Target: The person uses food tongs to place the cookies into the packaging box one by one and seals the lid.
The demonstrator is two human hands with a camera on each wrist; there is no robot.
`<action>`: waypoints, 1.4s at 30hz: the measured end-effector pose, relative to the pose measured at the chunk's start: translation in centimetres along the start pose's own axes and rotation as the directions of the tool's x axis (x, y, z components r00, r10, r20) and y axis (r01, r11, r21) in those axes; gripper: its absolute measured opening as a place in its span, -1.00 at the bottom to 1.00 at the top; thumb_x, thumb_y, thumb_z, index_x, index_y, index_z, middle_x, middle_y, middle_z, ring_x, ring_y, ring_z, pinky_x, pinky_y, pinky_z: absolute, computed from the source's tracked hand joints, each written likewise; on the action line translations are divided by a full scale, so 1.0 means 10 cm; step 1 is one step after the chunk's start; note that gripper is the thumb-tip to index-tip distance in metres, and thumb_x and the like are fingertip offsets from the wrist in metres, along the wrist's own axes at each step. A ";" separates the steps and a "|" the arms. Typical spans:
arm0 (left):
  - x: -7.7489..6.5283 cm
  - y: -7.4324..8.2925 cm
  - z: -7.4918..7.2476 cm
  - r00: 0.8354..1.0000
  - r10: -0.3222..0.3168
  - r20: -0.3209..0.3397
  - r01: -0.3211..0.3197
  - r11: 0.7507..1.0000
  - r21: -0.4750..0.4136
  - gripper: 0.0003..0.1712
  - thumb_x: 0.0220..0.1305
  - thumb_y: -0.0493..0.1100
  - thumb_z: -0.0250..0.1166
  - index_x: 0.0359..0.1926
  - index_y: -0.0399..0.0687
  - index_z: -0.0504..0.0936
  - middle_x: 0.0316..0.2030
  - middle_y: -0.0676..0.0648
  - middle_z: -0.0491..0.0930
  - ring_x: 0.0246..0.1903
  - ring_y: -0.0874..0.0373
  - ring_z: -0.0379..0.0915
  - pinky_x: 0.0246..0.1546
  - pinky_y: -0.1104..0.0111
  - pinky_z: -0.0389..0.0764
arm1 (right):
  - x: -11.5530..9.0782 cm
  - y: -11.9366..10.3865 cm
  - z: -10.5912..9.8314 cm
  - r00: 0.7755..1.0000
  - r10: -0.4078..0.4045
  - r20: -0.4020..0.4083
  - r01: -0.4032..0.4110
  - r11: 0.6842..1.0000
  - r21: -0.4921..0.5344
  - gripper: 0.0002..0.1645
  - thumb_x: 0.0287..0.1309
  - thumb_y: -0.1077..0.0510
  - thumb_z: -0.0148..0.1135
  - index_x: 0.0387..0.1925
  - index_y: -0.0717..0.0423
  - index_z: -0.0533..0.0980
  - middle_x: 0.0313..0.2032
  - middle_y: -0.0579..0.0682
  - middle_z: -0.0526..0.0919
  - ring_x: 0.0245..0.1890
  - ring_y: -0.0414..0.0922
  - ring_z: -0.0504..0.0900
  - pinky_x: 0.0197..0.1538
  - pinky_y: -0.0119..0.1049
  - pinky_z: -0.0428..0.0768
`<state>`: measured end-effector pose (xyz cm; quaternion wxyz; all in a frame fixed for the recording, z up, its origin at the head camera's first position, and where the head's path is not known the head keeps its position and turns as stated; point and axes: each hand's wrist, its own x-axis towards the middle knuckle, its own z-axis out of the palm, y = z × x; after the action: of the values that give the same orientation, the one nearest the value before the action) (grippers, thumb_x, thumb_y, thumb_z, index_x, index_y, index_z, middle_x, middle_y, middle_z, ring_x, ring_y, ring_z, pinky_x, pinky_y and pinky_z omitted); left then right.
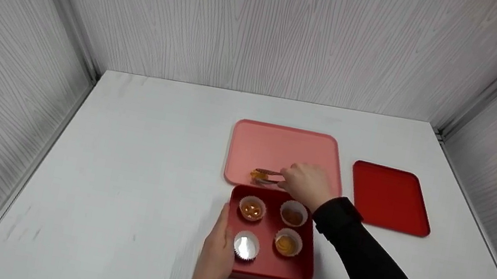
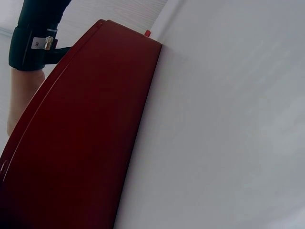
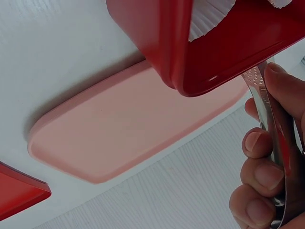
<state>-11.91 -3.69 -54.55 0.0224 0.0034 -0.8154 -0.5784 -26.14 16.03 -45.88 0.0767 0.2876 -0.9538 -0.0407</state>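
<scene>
My right hand (image 1: 308,186) grips metal tongs (image 3: 264,95), its fingers curled round the handles. At the tongs' tips, over the near edge of the pink tray (image 1: 285,146), is a small yellow-orange piece (image 1: 258,175); the box hides the tips in the right wrist view. My left hand (image 1: 217,251) rests along the left side of a deep red box (image 1: 264,270), fingers straight against the wall. Inside the box stand paper cups: one with a glossy orange piece (image 1: 251,209), one with brownish contents (image 1: 292,216), one with a yellow piece (image 1: 286,244), and a shiny silver-bottomed cup (image 1: 246,245).
A shallow red tray or lid (image 1: 391,198) lies on the white table (image 1: 134,180), to the right of the pink tray. Wood-grain panels (image 1: 267,30) enclose the table at the back and both sides. The box stands right at the pink tray's near edge.
</scene>
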 end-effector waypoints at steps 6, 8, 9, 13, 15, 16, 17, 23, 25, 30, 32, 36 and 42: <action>0.00 0.00 0.00 1.000 0.001 -0.006 -0.001 1.000 0.006 -0.38 0.65 -0.23 -0.15 0.62 -0.19 0.00 0.58 -0.14 0.07 0.55 -0.03 -0.01 0.53 0.03 0.12 | 0.00 -0.02 -0.01 1.000 -0.005 0.007 0.005 1.000 -0.024 -0.77 0.24 0.00 0.45 -0.27 0.09 0.73 -0.40 0.05 0.70 -0.37 0.01 0.68 -0.33 -0.13 0.69; 0.00 -0.01 0.00 1.000 0.006 -0.007 -0.006 1.000 0.001 -0.38 0.65 -0.23 -0.16 0.62 -0.19 0.00 0.58 -0.13 0.07 0.55 -0.02 -0.01 0.53 0.03 0.12 | 0.00 -0.02 -0.02 1.000 -0.013 0.002 0.013 0.999 -0.032 -0.77 0.24 0.00 0.45 -0.26 0.09 0.73 -0.40 0.06 0.69 -0.37 0.01 0.68 -0.32 -0.13 0.69; 0.00 -0.01 0.00 1.000 0.008 -0.006 -0.008 1.000 -0.002 -0.38 0.65 -0.23 -0.15 0.62 -0.18 0.00 0.58 -0.12 0.07 0.55 -0.02 -0.02 0.53 0.04 0.12 | 0.00 -0.02 -0.02 1.000 -0.019 -0.003 0.019 0.999 -0.037 -0.77 0.24 0.00 0.45 -0.26 0.09 0.73 -0.41 0.06 0.69 -0.38 0.01 0.68 -0.32 -0.14 0.69; 0.00 -0.03 0.00 1.000 0.012 -0.003 -0.012 1.000 -0.011 -0.37 0.65 -0.24 -0.15 0.63 -0.15 -0.01 0.58 -0.09 0.07 0.56 0.00 -0.03 0.53 0.04 0.12 | -0.01 0.00 -0.02 0.999 -0.037 -0.029 0.036 0.999 -0.034 -0.77 0.23 0.01 0.45 -0.24 0.10 0.72 -0.42 0.07 0.67 -0.40 0.02 0.67 -0.32 -0.14 0.70; 0.00 -0.03 0.00 1.000 0.010 -0.003 -0.010 1.000 -0.008 -0.37 0.65 -0.23 -0.14 0.63 -0.14 -0.01 0.58 -0.09 0.08 0.55 0.00 -0.02 0.53 0.04 0.12 | -0.02 0.00 -0.03 0.998 -0.044 -0.048 0.043 0.999 -0.029 -0.77 0.22 0.02 0.46 -0.24 0.11 0.72 -0.44 0.07 0.66 -0.41 0.02 0.66 -0.33 -0.14 0.70; 0.00 -0.03 0.00 1.000 0.009 -0.003 -0.009 1.000 -0.006 -0.37 0.65 -0.23 -0.14 0.63 -0.14 -0.01 0.58 -0.09 0.08 0.55 0.00 -0.03 0.53 0.04 0.12 | -0.03 0.01 -0.03 0.997 -0.047 -0.057 0.046 0.999 -0.023 -0.77 0.22 0.02 0.46 -0.24 0.11 0.71 -0.44 0.07 0.66 -0.42 0.02 0.66 -0.34 -0.13 0.70; 0.00 -0.03 0.00 1.000 0.009 -0.003 -0.009 1.000 -0.005 -0.37 0.65 -0.23 -0.15 0.63 -0.14 -0.01 0.58 -0.09 0.08 0.56 0.00 -0.03 0.53 0.04 0.12 | -0.04 0.01 -0.03 0.996 -0.052 -0.069 0.051 0.998 -0.021 -0.76 0.21 0.02 0.47 -0.25 0.11 0.71 -0.45 0.07 0.65 -0.43 0.02 0.66 -0.35 -0.13 0.69; 0.00 -0.02 0.00 1.000 0.009 -0.005 -0.009 1.000 -0.001 -0.37 0.65 -0.24 -0.15 0.63 -0.16 -0.01 0.58 -0.11 0.08 0.55 -0.01 -0.02 0.53 0.05 0.12 | -0.09 0.04 -0.05 0.986 -0.087 -0.143 0.084 0.996 -0.029 -0.77 0.18 0.03 0.49 -0.28 0.11 0.70 -0.52 0.06 0.59 -0.50 0.02 0.60 -0.44 -0.15 0.64; 0.00 -0.02 0.00 1.000 0.011 -0.005 -0.011 1.000 -0.001 -0.37 0.65 -0.24 -0.15 0.62 -0.17 0.00 0.58 -0.12 0.08 0.55 -0.02 -0.01 0.53 0.05 0.13 | -0.13 0.05 -0.06 0.978 -0.099 -0.183 0.095 0.995 -0.030 -0.77 0.14 0.05 0.52 -0.30 0.10 0.69 -0.54 0.05 0.57 -0.53 0.02 0.58 -0.47 -0.16 0.62; 0.00 -0.02 0.00 1.000 0.004 -0.006 -0.004 1.000 0.001 -0.37 0.65 -0.25 -0.15 0.62 -0.18 0.00 0.58 -0.14 0.08 0.54 -0.04 0.00 0.52 0.03 0.13 | -0.23 0.08 -0.08 0.953 -0.129 -0.274 0.114 0.991 -0.067 -0.71 -0.02 0.06 0.62 -0.32 0.06 0.66 -0.59 0.00 0.52 -0.58 -0.01 0.53 -0.57 -0.21 0.53; 0.00 -0.02 0.00 1.000 -0.002 -0.003 0.002 1.000 -0.002 -0.37 0.65 -0.24 -0.15 0.62 -0.18 -0.01 0.58 -0.13 0.07 0.55 -0.04 -0.01 0.53 0.03 0.12 | -0.28 0.08 -0.10 0.947 -0.135 -0.292 0.116 0.990 -0.084 -0.71 -0.01 0.04 0.61 -0.32 0.06 0.66 -0.60 0.00 0.50 -0.59 -0.03 0.52 -0.60 -0.22 0.50; -0.01 -0.01 -0.01 1.000 -0.007 0.002 0.007 1.000 -0.013 -0.38 0.66 -0.22 -0.16 0.62 -0.18 -0.01 0.59 -0.13 0.05 0.55 -0.04 -0.03 0.54 0.04 0.09 | -0.39 0.06 -0.17 0.936 -0.153 -0.316 0.127 0.987 -0.101 -0.74 0.08 0.02 0.57 -0.31 0.05 0.66 -0.60 -0.01 0.52 -0.60 -0.05 0.51 -0.61 -0.23 0.52; -0.01 -0.02 0.00 1.000 0.025 -0.008 -0.025 1.000 -0.007 -0.38 0.66 -0.24 -0.16 0.61 -0.25 0.00 0.58 -0.19 0.06 0.55 -0.08 -0.03 0.53 0.02 0.09 | -0.57 0.01 -0.24 0.925 -0.177 -0.337 0.143 0.982 -0.122 -0.69 0.06 -0.01 0.59 -0.33 0.05 0.63 -0.65 -0.05 0.42 -0.66 -0.12 0.40 -0.69 -0.35 0.35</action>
<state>-11.81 -3.76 -54.78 0.0330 -0.0043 -0.8134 -0.5808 -21.07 19.25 -44.19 0.2533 0.3631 -0.8957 -0.0411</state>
